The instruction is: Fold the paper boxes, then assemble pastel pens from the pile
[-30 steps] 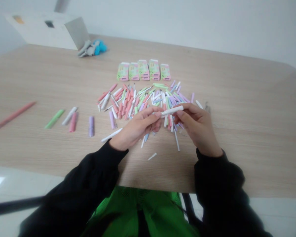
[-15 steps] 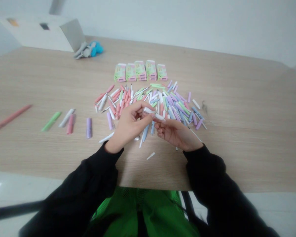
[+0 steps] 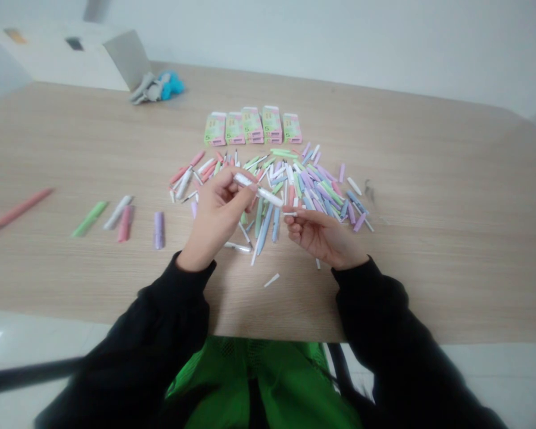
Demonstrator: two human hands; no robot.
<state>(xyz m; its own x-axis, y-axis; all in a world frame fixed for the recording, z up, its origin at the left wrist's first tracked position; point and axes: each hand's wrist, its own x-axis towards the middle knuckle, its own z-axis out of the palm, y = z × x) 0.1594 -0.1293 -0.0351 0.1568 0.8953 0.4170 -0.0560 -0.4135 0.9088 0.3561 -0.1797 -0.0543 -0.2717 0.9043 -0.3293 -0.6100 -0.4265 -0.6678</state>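
Observation:
My left hand is closed on a white pen barrel, held slanted just above a wide pile of pastel pen parts in pink, green, purple, blue and white. My right hand lies palm up just right of the barrel's lower end, its fingers curled, pinching a small white piece. Both hands hover over the near edge of the pile on the wooden table.
A row of green and pink small boxes stands behind the pile. To the left lie separate pen pieces: pink, white, green, purple and a long pink one. A white carton and gloves sit far left.
The white barrel passed from both hands into my left hand alone and tilted. My right hand dropped, turned palm up and now pinches a small white piece.

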